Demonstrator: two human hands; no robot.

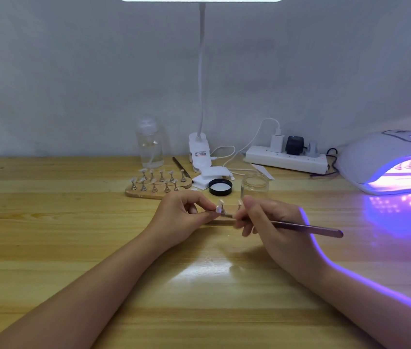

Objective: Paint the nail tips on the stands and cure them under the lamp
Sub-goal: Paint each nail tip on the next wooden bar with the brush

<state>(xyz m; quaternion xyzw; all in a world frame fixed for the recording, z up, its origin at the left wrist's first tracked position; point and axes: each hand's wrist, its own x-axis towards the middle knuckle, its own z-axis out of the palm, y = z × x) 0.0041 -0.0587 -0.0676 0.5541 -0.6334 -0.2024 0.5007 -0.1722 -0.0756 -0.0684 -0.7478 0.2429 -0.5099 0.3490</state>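
Brush tip point(227, 215) (blurred) behind fingers; curing lamp point(385, 159) edge-cropped.

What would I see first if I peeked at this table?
The glowing purple curing lamp at the right edge, spilling violet light over the wooden table. Next, the two hands in the middle: the left hand pinches a small nail tip stand while the right hand holds a brush to it.

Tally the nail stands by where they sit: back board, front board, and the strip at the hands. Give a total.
Back board: 5 nail stands
Front board: 5 nail stands
Strip at the hands: 2 nail stands in view, one pinched by the left hand; more may be hidden
Total: 12 in view
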